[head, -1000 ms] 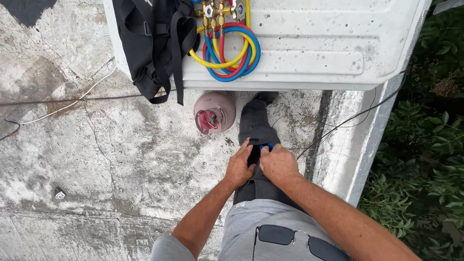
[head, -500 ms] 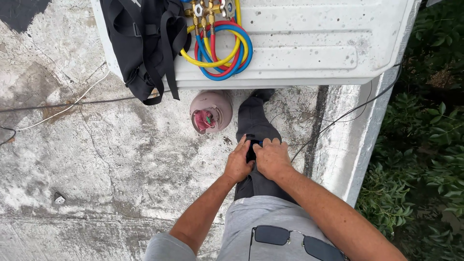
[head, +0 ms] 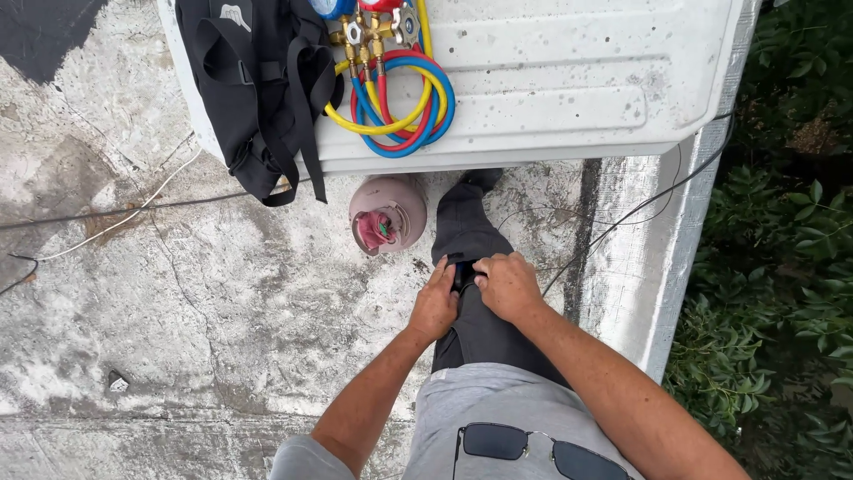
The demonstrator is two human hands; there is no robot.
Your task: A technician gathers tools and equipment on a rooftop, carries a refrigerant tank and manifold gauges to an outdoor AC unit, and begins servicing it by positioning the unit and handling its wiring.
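Both hands are down at the thigh, meeting over a small dark thing [head: 459, 271] with a blue edge, pressed against the dark trouser leg [head: 471, 311]. The left hand [head: 434, 305] has its fingers curled onto that thing's left side; the right hand [head: 506, 284] is folded over it from the right, knuckles up, thumb tucked in. Both are closed around it, and so much is covered that what the thing is cannot be told. The leg is raised and serves as a rest, with the foot set forward under the unit's edge.

Just left of the leg, a pink gas cylinder [head: 387, 213] stands upright on the floor, valve facing up, within easy reach. Beyond it, far side, lies the white top of an outdoor unit [head: 569, 80], used here as a shelf. On it sits a coil of yellow, red and blue hoses [head: 400, 111] with brass valves at the far end, coiled so they stay put. A black bag [head: 258, 89] drapes over the unit's left corner, straps hanging down.

Sunglasses [head: 524, 444] hang at the grey shirt's neck, nearest the camera.

The surface is rough, stained concrete [head: 195, 302], cracked, with thin cables [head: 115, 213] trailing across the left. On the right runs a low parapet [head: 649, 267], another cable along it, then green foliage [head: 782, 267] below: an open rooftop.
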